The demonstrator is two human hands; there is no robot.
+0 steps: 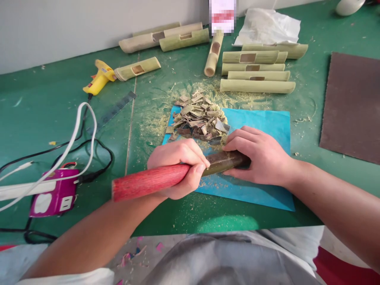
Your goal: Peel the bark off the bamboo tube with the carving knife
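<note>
My left hand (181, 164) is wrapped round a tool with a thick red wooden handle (150, 183); its working end is hidden at my fingers. The fingertips meet the left end of a dark bamboo piece (218, 162), brown on top and greenish along its side. From the right, my right hand (257, 156) grips that piece, fingers over the far side and thumb on the near side. The bamboo lies over a blue sheet (267, 122). Just beyond my hands, a heap of bamboo chips and shavings (198, 116) sits on the sheet's far left part.
Pale bamboo tubes with cut openings (252, 67) lie across the back. A yellow glue gun (100, 77), a ruler (114, 111) and a purple power strip (56, 198) with cables are at left. A brown board (352, 107) lies at right, crumpled white paper (268, 25) behind.
</note>
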